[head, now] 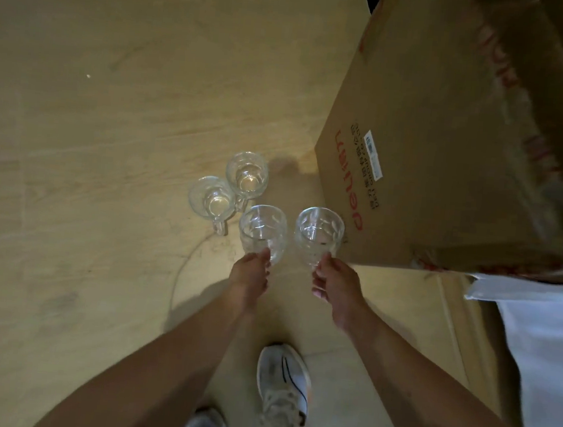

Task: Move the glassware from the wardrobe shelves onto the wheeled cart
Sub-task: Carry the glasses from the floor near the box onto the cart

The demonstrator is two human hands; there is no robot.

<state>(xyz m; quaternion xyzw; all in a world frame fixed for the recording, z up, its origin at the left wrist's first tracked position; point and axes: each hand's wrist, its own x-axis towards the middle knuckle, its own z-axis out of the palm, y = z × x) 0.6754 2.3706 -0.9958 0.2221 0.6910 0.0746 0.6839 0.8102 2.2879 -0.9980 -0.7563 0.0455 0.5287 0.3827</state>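
Observation:
My left hand (251, 275) grips a clear patterned glass (262, 228) near its base. My right hand (333, 282) grips a second clear patterned glass (317, 233) the same way. Both glasses are upright, side by side, over the wooden floor. Two glass mugs with handles stand on the floor just beyond: one mug (211, 202) to the left and another mug (246, 174) behind it. Neither the wardrobe nor the wheeled cart is in view.
A large cardboard box (432, 141) with red lettering stands right of the glasses. Flattened cardboard (435, 312) lies below it, and a white surface (546, 355) is at the right edge. My shoes (284, 384) are on the floor below my arms.

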